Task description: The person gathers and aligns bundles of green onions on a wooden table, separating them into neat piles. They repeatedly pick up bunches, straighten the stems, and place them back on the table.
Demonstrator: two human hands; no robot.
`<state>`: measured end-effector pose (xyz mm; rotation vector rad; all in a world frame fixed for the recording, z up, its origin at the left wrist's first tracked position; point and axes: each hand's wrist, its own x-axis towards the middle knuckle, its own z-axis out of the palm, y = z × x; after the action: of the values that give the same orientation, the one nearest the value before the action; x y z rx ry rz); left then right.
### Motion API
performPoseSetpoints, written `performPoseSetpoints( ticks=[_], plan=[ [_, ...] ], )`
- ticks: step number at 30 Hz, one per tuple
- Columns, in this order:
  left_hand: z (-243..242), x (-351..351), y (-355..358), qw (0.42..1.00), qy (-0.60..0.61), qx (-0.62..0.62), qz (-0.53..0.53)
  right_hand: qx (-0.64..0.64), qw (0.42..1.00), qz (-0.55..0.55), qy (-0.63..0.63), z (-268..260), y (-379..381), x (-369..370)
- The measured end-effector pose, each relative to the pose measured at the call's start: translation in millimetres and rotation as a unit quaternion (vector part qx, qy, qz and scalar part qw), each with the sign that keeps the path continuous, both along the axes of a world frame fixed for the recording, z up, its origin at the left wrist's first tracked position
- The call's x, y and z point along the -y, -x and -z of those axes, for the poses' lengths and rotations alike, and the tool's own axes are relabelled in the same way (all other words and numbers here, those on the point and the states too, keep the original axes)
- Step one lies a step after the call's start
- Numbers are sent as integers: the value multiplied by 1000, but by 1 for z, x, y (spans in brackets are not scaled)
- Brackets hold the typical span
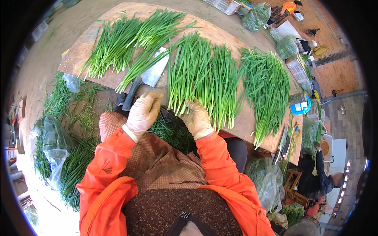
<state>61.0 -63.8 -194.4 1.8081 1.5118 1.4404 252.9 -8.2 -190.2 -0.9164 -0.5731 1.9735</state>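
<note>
My left hand (143, 113), in a pale soiled glove, hovers at the board's near edge with its fingers curled together; nothing shows in them. Just left of it lies a cleaver with a dark handle (132, 93) and a wide blade (156, 68), partly under loose Chinese chives (143, 69). My right hand (196, 119), gloved too, touches the pale stem ends of a middle bunch of chives (189, 69); whether it grips any is hidden. A second bunch (223, 85) adjoins this one on the right. All rest on a wooden board (233, 129).
More chives lie on the board at far left (113, 48) and right (265, 88). A blue container (301, 107) stands by the right edge, near a knife (285, 146). Heaped greens and a plastic bag (56, 153) occupy the left floor. A person (319, 174) works at right.
</note>
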Motion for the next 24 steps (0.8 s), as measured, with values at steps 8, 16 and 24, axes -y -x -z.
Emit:
performPoseSetpoints(
  ticks=[8, 16, 24],
  plan=[
    [-21, -33, -34, 978, -113, -172, -23, 28, 998, -53, 11, -14, -13, 32],
    [-12, -19, -6, 982, -93, -163, -16, 227, 928, -281, -90, 3, -53, 97],
    [-10, -41, -43, 953, -80, -290, -20, 414, 817, -340, -215, 11, -59, 103]
  ],
)
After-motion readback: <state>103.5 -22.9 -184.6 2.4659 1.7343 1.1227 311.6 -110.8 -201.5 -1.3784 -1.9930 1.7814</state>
